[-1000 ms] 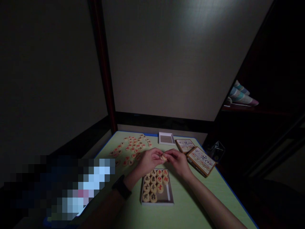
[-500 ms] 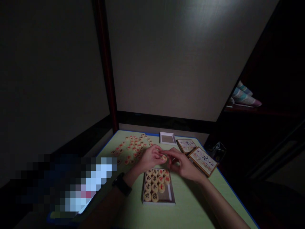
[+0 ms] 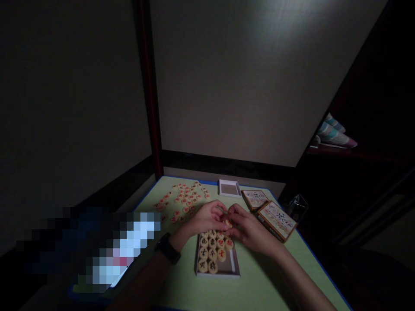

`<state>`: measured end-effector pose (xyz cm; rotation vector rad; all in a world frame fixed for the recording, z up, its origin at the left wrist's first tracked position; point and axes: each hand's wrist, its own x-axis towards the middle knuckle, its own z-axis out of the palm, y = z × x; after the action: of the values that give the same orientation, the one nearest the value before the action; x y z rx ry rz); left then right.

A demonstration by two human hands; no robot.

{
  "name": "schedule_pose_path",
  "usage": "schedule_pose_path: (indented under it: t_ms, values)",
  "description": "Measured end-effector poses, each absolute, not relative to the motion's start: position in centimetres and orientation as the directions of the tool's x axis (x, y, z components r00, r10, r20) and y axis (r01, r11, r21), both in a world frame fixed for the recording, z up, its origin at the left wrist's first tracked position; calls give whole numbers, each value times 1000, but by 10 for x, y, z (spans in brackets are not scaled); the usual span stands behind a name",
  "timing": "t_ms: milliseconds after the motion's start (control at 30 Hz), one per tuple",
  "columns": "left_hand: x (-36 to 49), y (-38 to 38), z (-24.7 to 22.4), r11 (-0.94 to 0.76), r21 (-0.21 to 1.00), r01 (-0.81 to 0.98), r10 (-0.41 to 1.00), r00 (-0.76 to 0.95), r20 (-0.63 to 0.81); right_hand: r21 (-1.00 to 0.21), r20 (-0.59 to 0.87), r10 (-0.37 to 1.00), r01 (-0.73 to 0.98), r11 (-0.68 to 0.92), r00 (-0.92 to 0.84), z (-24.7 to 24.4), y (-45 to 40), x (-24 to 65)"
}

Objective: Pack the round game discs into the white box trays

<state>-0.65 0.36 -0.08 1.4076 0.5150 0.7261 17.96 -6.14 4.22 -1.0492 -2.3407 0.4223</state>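
My left hand (image 3: 209,217), with a dark watch (image 3: 167,248) at its wrist, and my right hand (image 3: 247,228) meet over the far end of a shallow box. Between their closed fingertips is a round xiangqi piece (image 3: 228,224), partly covered by the fingers. Below them the open box (image 3: 234,274) holds rows of pale xiangqi pieces (image 3: 212,253) with black and red characters. Its near right part shows bare bottom. My hands hide the box's far edge.
Many loose xiangqi pieces (image 3: 184,194) lie scattered at the table's far left. An open white-rimmed tray (image 3: 229,181) stands at the back. Two printed box lids (image 3: 255,199) (image 3: 278,219) lie on the right. A bright blurred patch (image 3: 129,250) covers the left edge.
The piece has passed from my left fingertips to between both hands. My right fingers have closed in around it, and both hands have come slightly lower over the box.
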Motion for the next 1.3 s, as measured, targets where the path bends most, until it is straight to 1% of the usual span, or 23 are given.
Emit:
schedule_pose_path:
  t_ms: [67,167,267,367,433,667,933,1100,1233,1300]
  values:
    - [-9,3,2,23,991,-131,705,705,77,-473,320,770,610,635,-552,45,-64,179]
    - [-14,2,10,-6,995,-96,717,693,71,-471,278,798,648,599,-535,52,-73,180]
    - [-17,1,20,-75,991,-113,780,612,129,-459,160,820,694,554,-549,59,-90,180]
    - [-18,1,27,-144,981,-132,838,510,192,-398,14,828,757,518,-560,62,-106,175]
    - [-17,0,28,-179,974,-142,860,457,225,-355,-23,830,781,514,-557,59,-113,171]
    - [-15,0,28,-227,963,-144,885,383,266,-287,-23,829,798,530,-559,44,-112,164]
    - [-16,-1,29,-241,962,-128,883,383,273,-209,6,854,834,510,-521,39,-109,162]
    - [-16,-2,29,-229,964,-133,882,390,263,-216,20,856,834,508,-516,42,-110,160]
    - [-16,-1,28,-239,960,-143,879,389,277,-242,29,883,854,461,-469,53,-115,160]
    - [-15,0,27,-237,961,-140,880,389,273,-225,29,902,876,426,-431,56,-117,160]
